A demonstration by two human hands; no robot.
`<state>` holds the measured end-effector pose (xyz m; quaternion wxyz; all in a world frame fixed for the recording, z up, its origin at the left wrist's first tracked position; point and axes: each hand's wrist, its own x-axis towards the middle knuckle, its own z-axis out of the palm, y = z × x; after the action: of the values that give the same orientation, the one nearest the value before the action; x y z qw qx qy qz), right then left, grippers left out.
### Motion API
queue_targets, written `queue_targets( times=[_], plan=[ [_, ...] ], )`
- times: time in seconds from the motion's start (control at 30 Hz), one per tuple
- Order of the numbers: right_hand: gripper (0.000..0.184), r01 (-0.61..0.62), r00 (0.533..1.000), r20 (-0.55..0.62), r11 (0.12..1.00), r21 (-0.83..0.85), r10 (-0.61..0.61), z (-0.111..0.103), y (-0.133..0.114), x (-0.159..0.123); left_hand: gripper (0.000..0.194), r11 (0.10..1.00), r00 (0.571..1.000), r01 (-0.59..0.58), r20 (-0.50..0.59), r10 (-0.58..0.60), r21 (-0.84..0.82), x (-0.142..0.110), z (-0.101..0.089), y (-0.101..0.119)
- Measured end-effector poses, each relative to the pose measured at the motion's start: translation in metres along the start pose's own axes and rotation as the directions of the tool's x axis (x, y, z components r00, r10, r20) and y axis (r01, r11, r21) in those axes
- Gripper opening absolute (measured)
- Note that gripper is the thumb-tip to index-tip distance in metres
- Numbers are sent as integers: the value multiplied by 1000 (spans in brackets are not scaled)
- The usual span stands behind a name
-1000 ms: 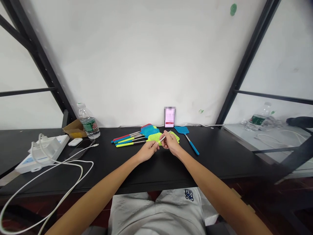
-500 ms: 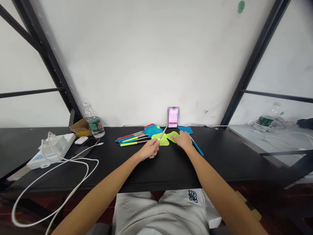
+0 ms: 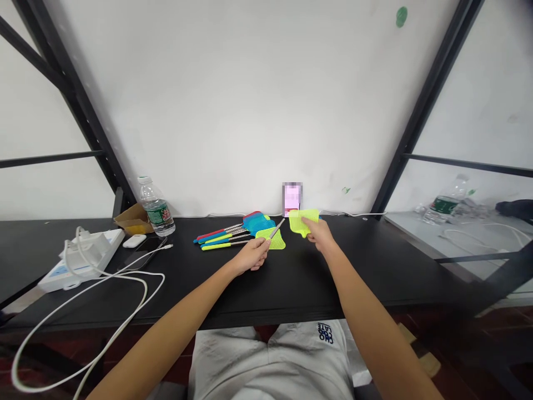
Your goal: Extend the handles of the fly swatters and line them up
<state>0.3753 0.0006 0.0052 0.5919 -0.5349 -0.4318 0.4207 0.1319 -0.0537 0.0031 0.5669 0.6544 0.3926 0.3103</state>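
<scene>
My left hand (image 3: 252,255) is closed around a handle whose thin metal rod (image 3: 277,228) points up and to the right, with no head visible on its tip. In my right hand (image 3: 320,233), pinched between the fingers, is a yellow-green fly swatter head (image 3: 303,221), raised with its short neck pointing down. Beside my left hand, a pile of fly swatters lies with blue heads (image 3: 257,223) and red, blue and yellow-green handles (image 3: 216,246) pointing left. Another yellow-green mesh head (image 3: 277,239) lies under the rod. A scrap of blue shows behind my right hand.
A phone (image 3: 292,197) with a lit screen leans against the wall. On the left are a water bottle (image 3: 156,208), a cardboard box (image 3: 134,220), a white earbud case (image 3: 134,241), a dark phone (image 3: 144,254) and a power strip (image 3: 85,261) with looping white cables.
My right hand has lifted the yellow-green swatter head off the table and turned it upright. The blue swatter on the right is now mostly hidden. My left hand keeps its grip, its rod slightly lower.
</scene>
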Motion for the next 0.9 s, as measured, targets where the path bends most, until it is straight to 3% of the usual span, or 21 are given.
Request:
queue_targets(
  times=[0.1, 0.2, 0.43, 0.9],
  plan=[
    [23, 25, 1000, -1, 949, 315, -26, 6, -11, -8, 46, 999, 1000, 13, 11, -13, 48, -1, 2, 2],
    [26, 43, 997, 43, 900, 434, -68, 12, -15, -15, 48, 997, 1000, 17, 15, -18, 81, -1, 3, 3],
    [33, 58, 987, 108, 898, 436, -116, 17, -13, -21, 48, 997, 999, 14, 33, -17, 81, -1, 2, 3],
    [33, 93, 987, 74, 875, 475, -145, 23, -6, -19, 47, 996, 999, 43, 17, -45, 84, 1, 1, 0]
  ],
)
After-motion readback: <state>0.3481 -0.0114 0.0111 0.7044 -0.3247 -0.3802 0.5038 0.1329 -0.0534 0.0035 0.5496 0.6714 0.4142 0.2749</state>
